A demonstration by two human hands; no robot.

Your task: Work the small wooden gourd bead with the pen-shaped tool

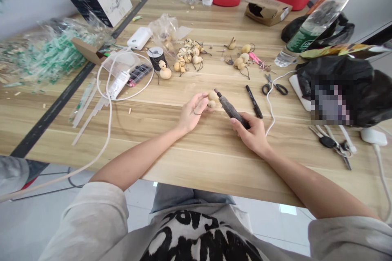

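Near the middle of the table, my left hand [193,112] has its fingers closed around a small pale gourd [212,100], which shows past the fingertips. A dark thin loop crosses the fingers. My right hand [252,132] is wrapped round a dark pen-shaped tool [231,110], whose tip points up and left, close to the gourd but apart from it. Behind my hands lies a cluster of small gourds with drawn faces and dark cords [188,53]. A two-lobed gourd [165,71] stands beside a spool of black cord [157,58].
Right of my right hand lie a black marker [254,102], scissors [274,87] and a white cable. A water bottle [306,32], black bags and keys [335,142] sit farther right. Plastic packets [55,51], a white power bank [139,38] and a looping cable occupy the left.
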